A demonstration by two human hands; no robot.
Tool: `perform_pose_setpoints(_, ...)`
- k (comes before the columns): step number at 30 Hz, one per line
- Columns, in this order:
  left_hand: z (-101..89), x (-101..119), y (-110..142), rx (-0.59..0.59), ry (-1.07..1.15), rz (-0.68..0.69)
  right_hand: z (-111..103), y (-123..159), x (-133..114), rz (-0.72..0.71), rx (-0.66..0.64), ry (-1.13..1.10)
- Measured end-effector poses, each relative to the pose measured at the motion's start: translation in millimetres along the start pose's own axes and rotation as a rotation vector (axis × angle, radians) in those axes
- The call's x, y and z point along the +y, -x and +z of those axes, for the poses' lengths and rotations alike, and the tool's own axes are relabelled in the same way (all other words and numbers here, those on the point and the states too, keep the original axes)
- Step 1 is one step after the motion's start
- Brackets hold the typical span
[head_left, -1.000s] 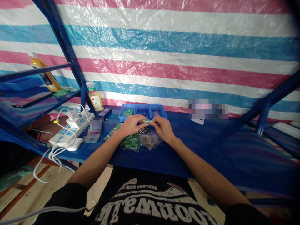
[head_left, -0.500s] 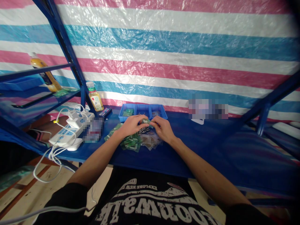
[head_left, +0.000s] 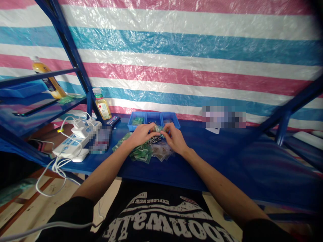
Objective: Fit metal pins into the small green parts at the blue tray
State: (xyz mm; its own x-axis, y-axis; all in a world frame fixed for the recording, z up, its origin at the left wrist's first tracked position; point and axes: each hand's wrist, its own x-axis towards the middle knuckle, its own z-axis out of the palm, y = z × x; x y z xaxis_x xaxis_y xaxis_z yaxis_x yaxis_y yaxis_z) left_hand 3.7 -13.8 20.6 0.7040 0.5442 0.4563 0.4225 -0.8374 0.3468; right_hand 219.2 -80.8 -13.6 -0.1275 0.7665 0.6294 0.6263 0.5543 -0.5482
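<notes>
head | L hand (head_left: 142, 134), R hand (head_left: 175, 138): both curled, fingertips pinching small green packet (head_left: 158, 128) between them | metal pins (head_left: 154, 140) just below | green packets (head_left: 140, 155), clear packets (head_left: 163, 151) under hands | 3-compartment blue tray (head_left: 131, 125) just ahead | blue shelf (head_left: 214, 161): front edge close to piles, wide stretch R of R hand

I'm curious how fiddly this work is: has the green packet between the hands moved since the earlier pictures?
Yes, slightly: the green packet has risen in the view, closer to the fixed blue divided tray behind it.
</notes>
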Motion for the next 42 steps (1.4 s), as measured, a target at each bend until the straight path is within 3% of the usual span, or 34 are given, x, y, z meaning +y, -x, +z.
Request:
perform_pose_setpoints(4,-3.6,3.5,1.3,0.092,0.141,0.015,-2.1,-2.8,0.2,0.026,0.057,-0.004)
perform_pose_setpoints(9,-3.9,1.3,1.0,0.141,0.120,0.136,-3.4,-4.5,-0.1,0.072,0.077,-0.063)
perform_pose_setpoints(22,-4.9,2.1,-0.1,0.109,0.054,0.114,-10.6,-3.2,-9.1,0.114,-0.043,-0.223)
perform_pose_setpoints(30,-2.8,1.9,0.0,0.094,-0.006,0.085,-6.1,-4.7,-4.8,0.035,-0.030,0.036)
perform_pose_setpoints(42,-0.9,1.9,-0.2,-0.012,-0.037,0.120,-4.5,-4.1,-1.0,-0.019,-0.012,0.072)
